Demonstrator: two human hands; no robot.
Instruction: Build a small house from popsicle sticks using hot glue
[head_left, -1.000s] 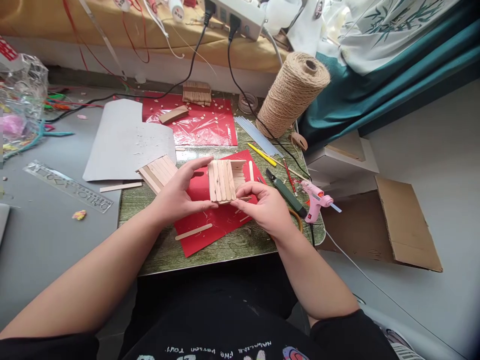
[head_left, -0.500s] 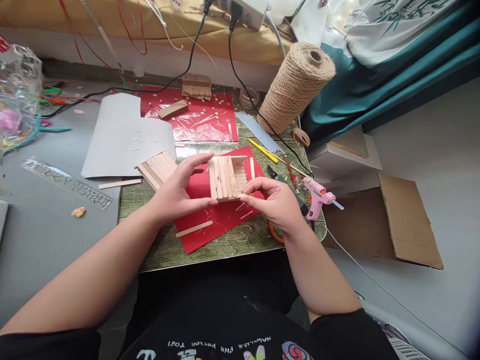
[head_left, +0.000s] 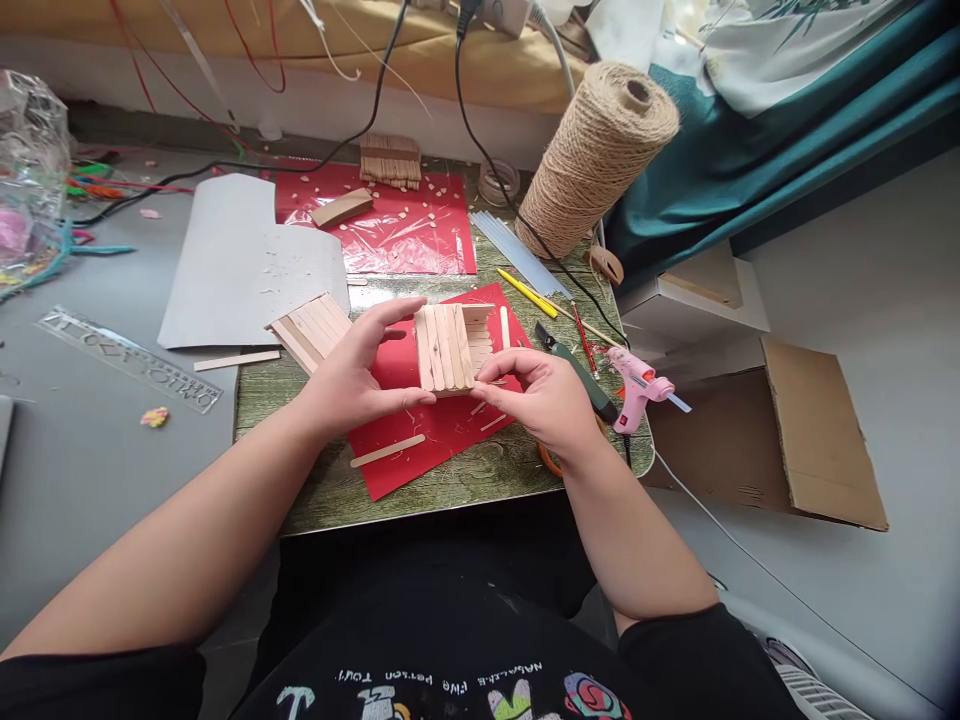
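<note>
A small box of wooden craft sticks is between my hands above a red sheet. Sticks laid side by side cover its left part; the right part lies open, showing slats inside. My left hand holds the box by its left side, thumb at the near corner and fingers at the far one. With thumb and forefinger closed, my right hand pinches the near edge by the last stick of the cover. What lies between those fingertips is mostly hidden. Left of the box is a flat panel of joined sticks, partly behind my left hand.
A pink glue gun, a dark green cutter and a yellow pen lie right. Behind them stands a twine spool. Loose sticks, one a craft stick, lie on the red sheet. A black cord hangs across the back.
My right fingertips have shifted slightly left along the box's near edge, and the last cover stick now sits closer to its neighbours. The whole view has moved a little.
</note>
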